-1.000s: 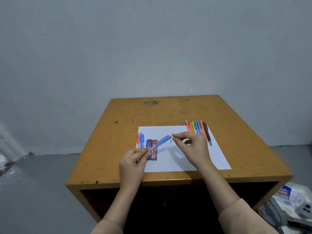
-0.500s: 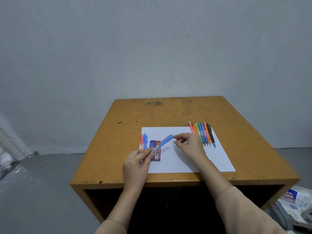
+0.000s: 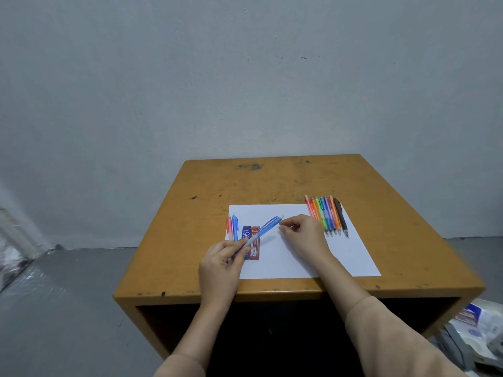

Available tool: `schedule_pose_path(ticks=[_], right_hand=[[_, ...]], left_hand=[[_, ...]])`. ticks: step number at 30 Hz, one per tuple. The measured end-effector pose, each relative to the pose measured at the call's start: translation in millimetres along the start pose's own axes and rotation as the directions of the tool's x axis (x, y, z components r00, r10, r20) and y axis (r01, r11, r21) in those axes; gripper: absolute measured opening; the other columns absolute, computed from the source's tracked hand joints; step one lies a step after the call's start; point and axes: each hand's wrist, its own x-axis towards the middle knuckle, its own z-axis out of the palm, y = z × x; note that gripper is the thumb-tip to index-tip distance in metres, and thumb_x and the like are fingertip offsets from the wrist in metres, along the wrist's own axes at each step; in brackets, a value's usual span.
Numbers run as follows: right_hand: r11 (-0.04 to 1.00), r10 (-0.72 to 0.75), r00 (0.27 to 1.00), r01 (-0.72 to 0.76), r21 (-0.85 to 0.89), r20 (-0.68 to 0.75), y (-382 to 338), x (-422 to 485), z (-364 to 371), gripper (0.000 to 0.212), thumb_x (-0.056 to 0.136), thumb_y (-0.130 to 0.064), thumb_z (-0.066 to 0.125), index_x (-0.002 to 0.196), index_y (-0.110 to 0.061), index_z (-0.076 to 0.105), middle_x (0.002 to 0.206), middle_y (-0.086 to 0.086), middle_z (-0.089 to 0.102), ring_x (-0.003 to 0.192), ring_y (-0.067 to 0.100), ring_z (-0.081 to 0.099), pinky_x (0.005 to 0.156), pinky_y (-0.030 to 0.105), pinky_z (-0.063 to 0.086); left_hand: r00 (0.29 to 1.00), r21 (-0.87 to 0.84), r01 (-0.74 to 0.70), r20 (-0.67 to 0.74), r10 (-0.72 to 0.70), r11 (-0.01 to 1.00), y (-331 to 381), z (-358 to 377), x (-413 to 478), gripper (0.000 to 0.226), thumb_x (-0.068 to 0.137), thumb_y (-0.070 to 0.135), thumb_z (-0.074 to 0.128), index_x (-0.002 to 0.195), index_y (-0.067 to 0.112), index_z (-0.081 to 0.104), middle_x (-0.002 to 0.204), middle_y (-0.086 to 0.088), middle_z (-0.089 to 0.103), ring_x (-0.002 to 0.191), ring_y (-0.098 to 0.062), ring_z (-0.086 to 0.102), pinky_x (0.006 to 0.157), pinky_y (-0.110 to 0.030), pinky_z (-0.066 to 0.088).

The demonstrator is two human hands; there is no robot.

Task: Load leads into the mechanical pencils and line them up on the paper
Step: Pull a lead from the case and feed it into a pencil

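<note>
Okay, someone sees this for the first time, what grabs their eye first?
Most likely the blue mechanical pencil, held slanted above the white paper by the left hand, with the right hand curled at its far end. Next comes the row of bright coloured mechanical pencils at the paper's far right corner. After that, the blue and red lead cases lie side by side near its left edge, on the yellow-brown table.

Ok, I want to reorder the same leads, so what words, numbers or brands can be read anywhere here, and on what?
"05": large, on the blue lead case; the small word above it is too blurred.
"2B": on the red lead case; the brand word above it is too blurred.
Row of pencils and the blue pencil in the left hand: no print legible.
Box on the floor: print too blurred.
</note>
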Motion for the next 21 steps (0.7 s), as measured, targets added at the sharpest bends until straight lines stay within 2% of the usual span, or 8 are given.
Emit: schedule_pose_path(ticks=[3,6,9,12,17,21], right_hand=[[0.993,0.03,1.0,-0.03,0.113,0.0,-2,-1,-6,0.019,0.088,-0.019,0.067,0.104,-0.012,0.074,0.097,-0.002,0.07,0.077,0.003,0.057,0.068,0.013,0.043],[0.948,0.079,0.997,-0.077,0.307,0.007,-6,-5,-12,0.02,0.086,-0.017,0.069,0.105,-0.011,0.073,0.096,-0.002,0.071,0.083,0.007,0.063,0.077,0.023,0.053],[0.861,0.125,0.992,-0.111,0.497,0.004,-10,-10,-17,0.018,0.086,-0.016,0.069,0.102,-0.01,0.074,0.086,-0.003,0.073,0.079,0.01,0.067,0.066,0.019,0.054],[0.773,0.168,0.986,-0.146,0.617,0.022,-15,-14,-23,0.016,0.088,-0.014,0.066,0.101,-0.01,0.073,0.084,-0.002,0.074,0.079,0.013,0.069,0.07,0.024,0.055],[0.685,0.16,0.985,-0.161,0.71,0.069,-24,-20,-30,0.013,0.089,-0.012,0.063,0.098,-0.014,0.073,0.088,0.001,0.074,0.084,0.019,0.069,0.078,0.032,0.055],[0.673,0.167,0.983,-0.169,0.72,0.075,-28,-22,-30,0.013,0.089,-0.012,0.064,0.098,-0.013,0.073,0.088,0.002,0.075,0.085,0.02,0.069,0.078,0.033,0.055]], left_hand=[[1.0,0.011,0.008,0.004,-0.008,1.0,2,-1,0,0.026,0.078,0.02,0.075,0.104,0.018,0.074,0.087,0.015,0.063,0.086,-0.006,0.06,0.057,-0.023,0.052],[1.0,0.021,0.003,0.01,-0.003,1.0,3,0,1,0.026,0.079,0.019,0.075,0.105,0.019,0.074,0.087,0.018,0.061,0.087,-0.004,0.059,0.059,-0.023,0.053],[1.0,0.022,0.011,0.014,-0.012,1.0,3,0,1,0.026,0.079,0.019,0.075,0.105,0.019,0.073,0.087,0.022,0.059,0.089,-0.003,0.059,0.06,-0.024,0.054],[1.0,0.03,0.008,0.02,-0.009,1.0,3,-1,0,0.026,0.079,0.02,0.074,0.106,0.019,0.073,0.088,0.019,0.06,0.09,-0.003,0.059,0.059,-0.021,0.052],[0.999,0.035,0.023,0.024,-0.024,0.999,4,-1,0,0.026,0.079,0.02,0.074,0.106,0.018,0.073,0.09,0.016,0.062,0.088,-0.003,0.059,0.059,-0.013,0.047],[0.999,0.025,0.03,0.025,-0.031,0.999,4,-1,0,0.027,0.079,0.021,0.074,0.106,0.019,0.073,0.09,0.015,0.064,0.087,-0.004,0.059,0.058,-0.016,0.05]])
